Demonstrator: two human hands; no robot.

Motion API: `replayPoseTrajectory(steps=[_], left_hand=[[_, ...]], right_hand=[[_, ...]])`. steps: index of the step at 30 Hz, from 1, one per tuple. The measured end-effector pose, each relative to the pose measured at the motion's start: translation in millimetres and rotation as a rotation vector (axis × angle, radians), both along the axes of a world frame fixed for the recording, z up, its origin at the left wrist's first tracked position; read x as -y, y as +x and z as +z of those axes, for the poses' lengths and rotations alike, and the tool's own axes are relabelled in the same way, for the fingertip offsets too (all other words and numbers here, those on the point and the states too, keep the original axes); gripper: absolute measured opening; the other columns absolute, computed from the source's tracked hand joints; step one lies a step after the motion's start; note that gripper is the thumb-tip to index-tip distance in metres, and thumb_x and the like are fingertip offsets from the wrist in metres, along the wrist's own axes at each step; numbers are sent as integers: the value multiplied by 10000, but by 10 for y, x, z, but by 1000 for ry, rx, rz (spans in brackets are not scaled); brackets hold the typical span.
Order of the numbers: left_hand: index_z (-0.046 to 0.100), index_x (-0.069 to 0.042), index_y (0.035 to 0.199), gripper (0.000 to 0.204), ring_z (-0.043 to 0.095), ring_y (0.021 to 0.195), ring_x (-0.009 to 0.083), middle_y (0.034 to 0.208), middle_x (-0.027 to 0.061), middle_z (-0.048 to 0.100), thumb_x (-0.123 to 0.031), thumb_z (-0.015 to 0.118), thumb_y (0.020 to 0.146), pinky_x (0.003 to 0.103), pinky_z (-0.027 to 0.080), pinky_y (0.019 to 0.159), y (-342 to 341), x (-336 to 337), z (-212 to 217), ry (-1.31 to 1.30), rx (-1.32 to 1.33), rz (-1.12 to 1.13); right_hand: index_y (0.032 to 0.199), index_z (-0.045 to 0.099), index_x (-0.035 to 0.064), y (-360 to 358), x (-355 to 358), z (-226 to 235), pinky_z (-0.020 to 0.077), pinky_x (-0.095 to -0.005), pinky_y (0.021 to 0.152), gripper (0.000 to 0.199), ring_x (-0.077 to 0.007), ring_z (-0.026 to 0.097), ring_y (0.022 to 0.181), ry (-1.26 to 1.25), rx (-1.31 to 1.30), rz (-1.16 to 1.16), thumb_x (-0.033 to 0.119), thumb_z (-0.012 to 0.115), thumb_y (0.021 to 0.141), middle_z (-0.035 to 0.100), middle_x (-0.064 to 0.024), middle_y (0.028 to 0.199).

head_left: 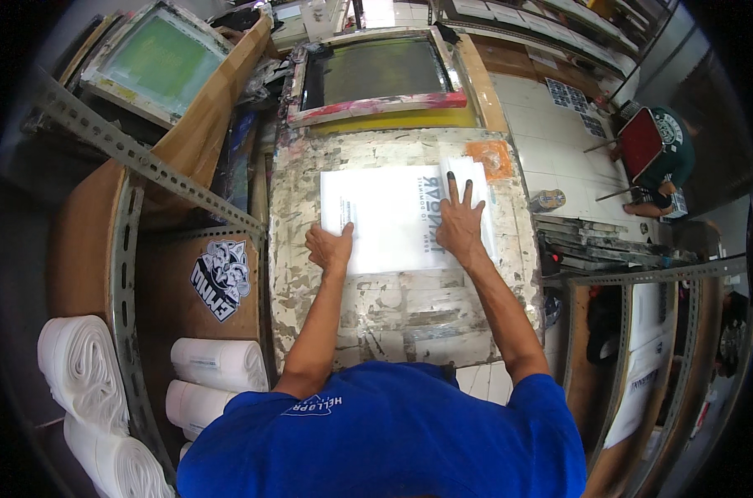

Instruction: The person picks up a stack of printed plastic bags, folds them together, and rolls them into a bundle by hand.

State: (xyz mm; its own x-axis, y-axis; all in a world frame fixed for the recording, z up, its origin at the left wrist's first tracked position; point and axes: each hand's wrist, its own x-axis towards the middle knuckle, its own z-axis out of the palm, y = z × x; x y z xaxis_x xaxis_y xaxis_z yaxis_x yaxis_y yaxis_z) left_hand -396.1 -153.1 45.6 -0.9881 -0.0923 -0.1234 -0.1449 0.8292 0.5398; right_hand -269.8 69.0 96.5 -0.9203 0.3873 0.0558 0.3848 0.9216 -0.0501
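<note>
Surface: paint-crusted print surface (pixel 393 307), hinged screen frame (pixel 376 79) raised beyond the white bag.
Bag: white bag (pixel 393 217) lies flat mid-surface.
Left hand (pixel 330 246): open, pressing the bag's near-left corner.
Right hand (pixel 459 222): fingers spread flat on the bag's right side.
Tip: I'd smooth outward, edges square.

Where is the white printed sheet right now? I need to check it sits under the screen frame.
In the head view the white printed sheet lies flat mid-table, under the left hand and right hand, just below the raised screen frame.
</note>
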Motion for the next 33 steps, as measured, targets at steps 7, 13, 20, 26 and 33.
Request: replayPoseTrajectory(steps=[7,13,20,26,33], left_hand=[[576,70,1196,794,497,1195,385,1274,242,502,-448,838,653,518,468,965,-80,-62,34,-19,215,-58],[570,69,1212,795,577,1169,383,1217,259,601,-385,867,631,461,483,970,-138,-23,277,152,351,-78],[577,80,1150,725,673,985,362,1094,232,675,-314,890,628,428,545,847,-301,-48,-49,311,333,8],[591,172,1057,594,692,891,304,1022,252,677,-170,859,652,377,563,738,-507,-3,-206,727,591,-72],[539,133,1202,669,682,932,334,1095,268,646,-122,839,662,420,567,768,-281,-206,180,625,496,-87]], right_hand=[[923,638,21,19,-44,-87,388,-714,832,366,-509,314,1364,23,-45,-23,90,756,583,289,-208,1555],[890,603,-21,70,-65,-70,434,-673,860,315,-502,344,1340,-138,-153,-15,29,694,592,231,-263,1567],[925,653,9,149,-129,-21,450,-594,881,358,-476,388,1303,-180,-223,-52,62,722,578,251,-287,1557],[931,659,5,165,-175,-61,450,-590,899,354,-474,394,1292,-265,-257,-58,63,706,585,260,-309,1542],[905,660,3,196,-206,-144,450,-561,877,338,-441,405,1263,-251,-323,-43,74,643,575,280,-293,1540]])
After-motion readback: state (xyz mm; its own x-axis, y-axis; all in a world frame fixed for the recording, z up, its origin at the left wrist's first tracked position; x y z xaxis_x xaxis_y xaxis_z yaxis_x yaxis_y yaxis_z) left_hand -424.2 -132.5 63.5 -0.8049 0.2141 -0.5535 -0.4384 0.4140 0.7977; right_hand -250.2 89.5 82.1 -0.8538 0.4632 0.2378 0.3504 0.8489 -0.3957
